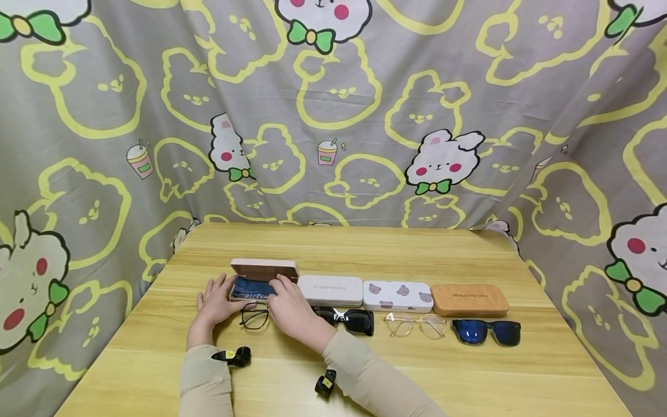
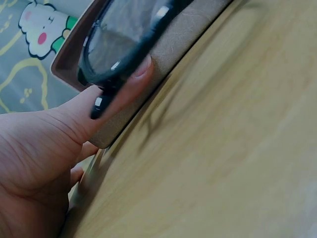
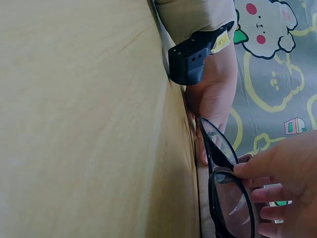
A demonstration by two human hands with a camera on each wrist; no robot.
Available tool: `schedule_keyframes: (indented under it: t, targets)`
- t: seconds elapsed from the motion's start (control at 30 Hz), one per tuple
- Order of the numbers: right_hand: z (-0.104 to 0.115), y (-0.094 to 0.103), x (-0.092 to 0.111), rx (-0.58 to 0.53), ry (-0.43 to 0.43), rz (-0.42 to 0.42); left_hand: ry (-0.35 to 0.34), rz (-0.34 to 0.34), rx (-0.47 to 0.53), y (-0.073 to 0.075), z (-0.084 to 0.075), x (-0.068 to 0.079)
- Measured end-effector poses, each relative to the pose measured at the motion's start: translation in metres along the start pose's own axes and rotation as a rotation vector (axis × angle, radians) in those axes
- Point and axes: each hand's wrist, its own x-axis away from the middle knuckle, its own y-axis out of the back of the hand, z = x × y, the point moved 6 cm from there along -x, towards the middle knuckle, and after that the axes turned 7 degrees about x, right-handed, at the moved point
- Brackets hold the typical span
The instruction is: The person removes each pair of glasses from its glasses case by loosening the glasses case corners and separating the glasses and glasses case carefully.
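Observation:
An eyeglass case (image 1: 264,267) stands with its lid up at the left of the row, a dark blue lettered cloth (image 1: 250,287) inside. My left hand (image 1: 215,301) grips the case's left end; in the left wrist view its thumb (image 2: 141,69) lies along the front wall. With thumb and fingers, my right hand (image 3: 277,183) pinches black-framed eyeglasses (image 3: 212,171) near the bridge. They hang before the open case and cast a shadow on the table in the left wrist view. In the head view the right hand hides part of these eyeglasses.
To the right stand a white case (image 1: 330,291), a bear-print case (image 1: 398,296) and an orange-brown case (image 1: 470,300), all closed. Before them lie black sunglasses (image 1: 359,321), thin-framed clear glasses (image 1: 415,326) and blue-lensed sunglasses (image 1: 487,332). A patterned curtain (image 1: 354,139) surrounds the wooden table (image 1: 281,382).

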Motion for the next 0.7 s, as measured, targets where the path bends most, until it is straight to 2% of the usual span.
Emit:
schedule_keyframes:
  t: [0.7]
  targets:
    - [-0.0027,-0.0086,0.0045,0.022,-0.018,0.032,0.016,0.022,0.022,-0.0010,0.0003,0.0006]
